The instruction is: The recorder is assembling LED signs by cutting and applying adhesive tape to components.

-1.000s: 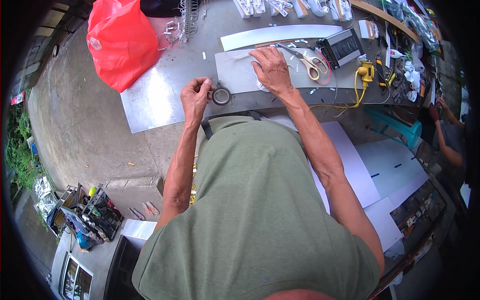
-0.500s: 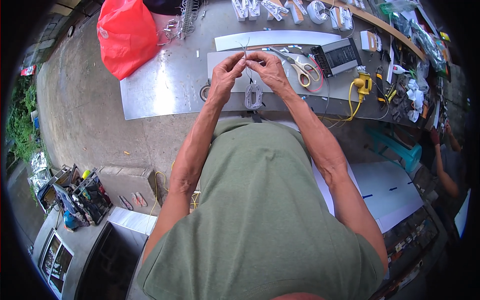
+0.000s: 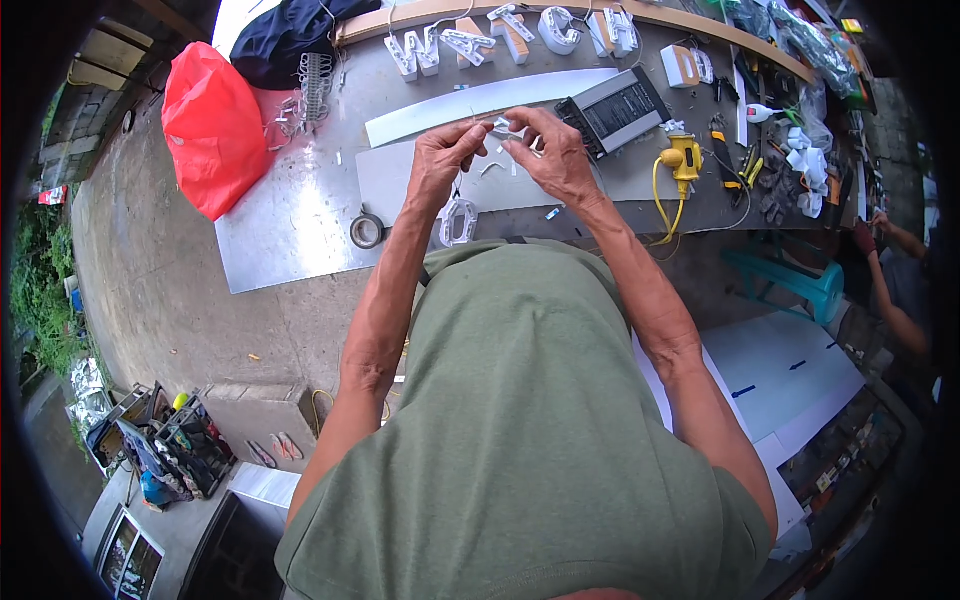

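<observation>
A: What are the hands doing over the tabletop?

B: Both are raised together above the grey sheet. The left hand and the right hand meet fingertip to fingertip, and each grip is pinched on a small pale piece held between them. It is too small to tell what it is

A: So where is that piece relative to the sheet?

B: Up off it, over its far edge, just short of the long white strip that lies beyond the sheet

A: What else lies around the sheet?

B: A roll of dark tape sits just off its near left corner. A white channel letter rests on its near edge, under the left wrist. A black box with a ribbed top lies at its far right, and a yellow plug with its cable is just right of that box. A red plastic bag is well to the left of the sheet, and a row of white letters stands beyond the strip
</observation>
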Motion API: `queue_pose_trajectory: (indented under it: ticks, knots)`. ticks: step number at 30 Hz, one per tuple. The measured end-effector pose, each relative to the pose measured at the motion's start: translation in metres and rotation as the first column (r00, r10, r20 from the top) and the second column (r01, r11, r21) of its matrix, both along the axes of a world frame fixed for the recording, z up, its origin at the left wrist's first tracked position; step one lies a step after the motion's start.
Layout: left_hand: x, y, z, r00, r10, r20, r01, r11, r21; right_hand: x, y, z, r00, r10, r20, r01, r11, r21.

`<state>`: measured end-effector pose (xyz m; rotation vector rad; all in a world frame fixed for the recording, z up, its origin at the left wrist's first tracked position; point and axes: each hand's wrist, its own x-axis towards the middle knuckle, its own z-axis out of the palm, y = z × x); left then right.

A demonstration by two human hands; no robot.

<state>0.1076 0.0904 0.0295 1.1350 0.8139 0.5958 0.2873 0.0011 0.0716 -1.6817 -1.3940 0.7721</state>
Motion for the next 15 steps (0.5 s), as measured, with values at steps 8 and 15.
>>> queue_pose_trajectory:
  ticks: [8, 15]
  knots:
    - [0.011, -0.010, 0.013, 0.996, -0.077, -0.046, 0.074, 0.995, -0.067, 0.031, 0.007, -0.007, 0.829, 0.121, 0.546, -0.346, 0.878, 0.330]
    - [0.009, -0.003, 0.014, 0.974, -0.162, -0.158, 0.154, 0.986, -0.067, 0.033, 0.004, -0.016, 0.779, 0.173, 0.602, -0.392, 0.885, 0.253]
